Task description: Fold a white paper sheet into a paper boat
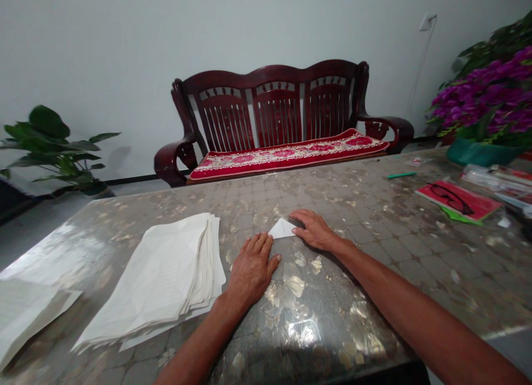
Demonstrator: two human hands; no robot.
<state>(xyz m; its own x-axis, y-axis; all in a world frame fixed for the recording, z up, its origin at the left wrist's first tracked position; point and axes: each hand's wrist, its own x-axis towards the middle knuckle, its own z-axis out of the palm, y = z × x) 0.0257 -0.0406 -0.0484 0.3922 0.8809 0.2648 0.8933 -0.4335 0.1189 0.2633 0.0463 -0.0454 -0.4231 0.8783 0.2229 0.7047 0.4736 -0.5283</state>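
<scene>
A small white piece of paper folded into a triangle lies on the patterned tabletop between my hands. My left hand rests flat, palm down, its fingertips at the paper's left corner and its thumb stretched to the right. At the other corner, the thumb of my right hand touches the paper while its fingers reach out behind, apart from the thumb. Left of my left hand sits a thick stack of white paper sheets, uneven at its edges.
More paper lies at the table's left edge. On the right are a green pen, eyeglasses on a red booklet, and purple flowers in a green pot. A wooden bench stands beyond the table.
</scene>
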